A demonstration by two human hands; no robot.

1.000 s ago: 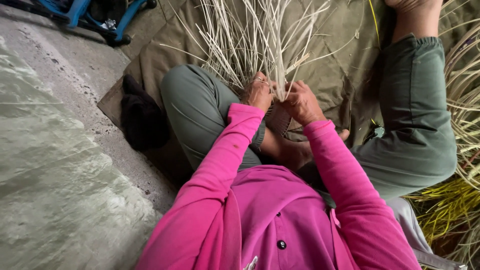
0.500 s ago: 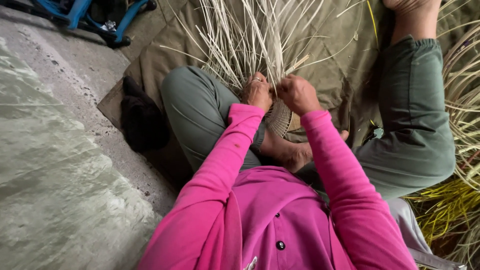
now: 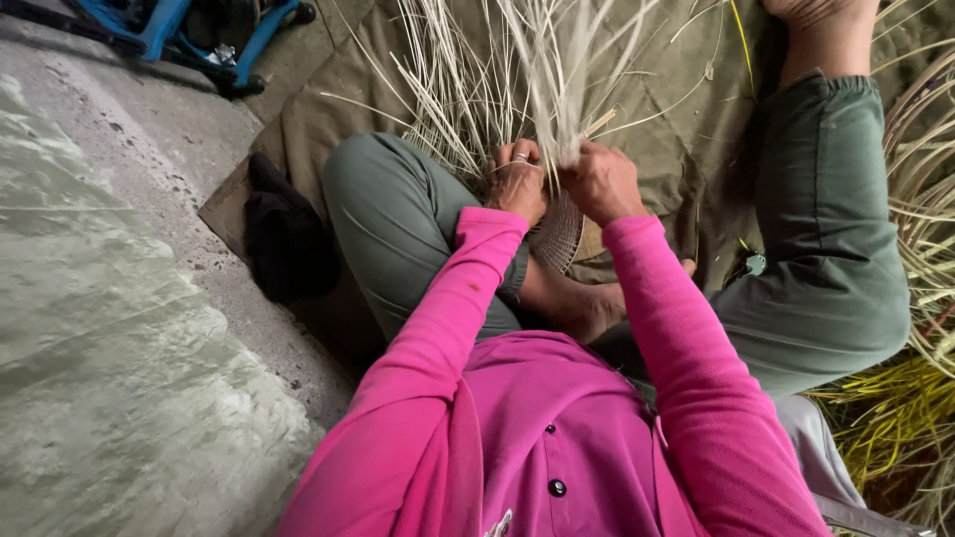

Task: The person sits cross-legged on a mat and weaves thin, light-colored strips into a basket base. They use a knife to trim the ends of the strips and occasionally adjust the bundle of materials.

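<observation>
Woven piece (image 3: 562, 234) | left hand (image 3: 517, 184), right hand (image 3: 600, 182) both clamped on pale strands (image 3: 517, 70) | olive cloth (image 3: 657, 129) beneath

bright pink sleeves (image 3: 468, 298) and shirt with dark buttons in the lower middle, grey-green trousers (image 3: 398, 214), pale cream reed strands (image 3: 497, 70) at upper centre, tan close-woven piece (image 3: 559, 234), olive mat (image 3: 686, 109), black cloth (image 3: 284, 234) at left, blue frame (image 3: 169, 25) upper left, yellow-green stalks (image 3: 895, 418) lower right
</observation>
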